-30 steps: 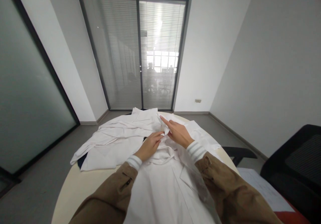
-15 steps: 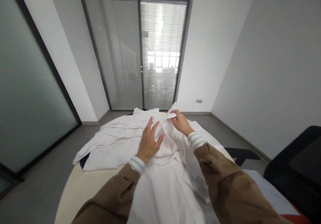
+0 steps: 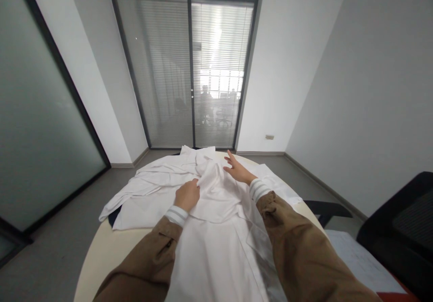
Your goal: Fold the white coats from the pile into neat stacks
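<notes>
A white garment (image 3: pixel 216 252) is spread over a round, pale bench (image 3: pixel 110 254), its near end draped toward the camera. A fold of it is pinched between the closed fingers of the left hand (image 3: pixel 187 196); creases run from that grip, which suggests that the loose cloth is being kept under control there. The right hand (image 3: pixel 238 171) is held over the cloth's far right part, its fingers spread wide with nothing seen in them; whether the fabric is touched cannot be told. That open pose may serve to guide or smooth the layers.

To the left, a second white garment (image 3: pixel 145 209) is laid in loose folds, with dark navy cloth (image 3: pixel 115 217) partly covered beneath it, perhaps set aside to leave room. More white fabric (image 3: pixel 277 184) is seen at right. Beyond the bench edge, printed papers (image 3: pixel 356 254) are placed beside a black office chair (image 3: pixel 402 234).
</notes>
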Demonstrator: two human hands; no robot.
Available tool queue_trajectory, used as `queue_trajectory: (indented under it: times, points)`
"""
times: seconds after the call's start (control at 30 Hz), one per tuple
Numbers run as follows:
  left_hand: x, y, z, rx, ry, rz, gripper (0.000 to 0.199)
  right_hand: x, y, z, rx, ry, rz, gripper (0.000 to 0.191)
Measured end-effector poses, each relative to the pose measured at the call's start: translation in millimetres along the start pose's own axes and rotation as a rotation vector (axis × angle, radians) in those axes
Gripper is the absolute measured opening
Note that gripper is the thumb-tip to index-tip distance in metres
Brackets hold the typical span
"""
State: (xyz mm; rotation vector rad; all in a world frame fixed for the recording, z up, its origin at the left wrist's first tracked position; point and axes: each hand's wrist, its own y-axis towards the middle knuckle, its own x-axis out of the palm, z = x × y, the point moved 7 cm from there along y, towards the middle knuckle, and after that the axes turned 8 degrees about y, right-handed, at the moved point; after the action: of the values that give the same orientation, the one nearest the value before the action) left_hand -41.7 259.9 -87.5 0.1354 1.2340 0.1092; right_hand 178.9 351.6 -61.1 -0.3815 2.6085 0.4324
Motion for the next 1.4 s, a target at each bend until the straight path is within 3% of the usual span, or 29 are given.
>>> queue_trajectory:
  times: [0.07,0.2,0.33,0.47,0.63,0.73,0.87,1.03,1.23,1.4]
  points:
    - [2.2,11.6,-17.3,-0.038,-0.036,-0.020,0.025,-1.6,-4.1,8.2,0.034,-0.065,0.004,0.080]
    - [3.7,27.0,-42.8,-0.104,-0.111,0.006,0.028,-3.0,-10.0,15.6,0.015,-0.212,-0.006,0.060]
    - [6.8,32.5,-46.4,-0.080,-0.198,0.028,0.029,-16.4,-14.9,21.4,0.068,-0.392,0.054,0.049]
    - [3.5,31.9,-37.2,-0.012,-0.267,0.085,0.036,-54.5,-22.2,32.8,0.198,-0.502,0.212,0.038]
    - [-3.2,29.9,-30.3,0.043,-0.309,0.143,0.039,-110.2,-43.1,64.2,0.445,-0.600,0.392,0.044]
    - [-4.8,29.9,-31.0,0.049,-0.312,0.165,0.036,-122.2,-55.4,85.2,0.553,-0.615,0.389,0.050]
    - [-2.8,30.0,-35.6,0.015,-0.296,0.174,0.033,-121.9,-61.1,99.2,0.597,-0.622,0.389,0.057]
    - [0.0,32.4,-40.3,-0.010,-0.274,0.149,0.029,-127.1,-55.4,98.0,0.551,-0.603,0.347,0.040]
    - [-8.7,41.3,-74.5,-0.175,-0.284,0.168,0.030,-161.8,-80.9,101.6,0.662,-0.637,0.399,0.047]
    - [-10.9,47.6,-89.7,-0.212,-0.337,0.099,0.024,-162.3,-92.4,116.8,0.716,-0.632,0.275,0.039]
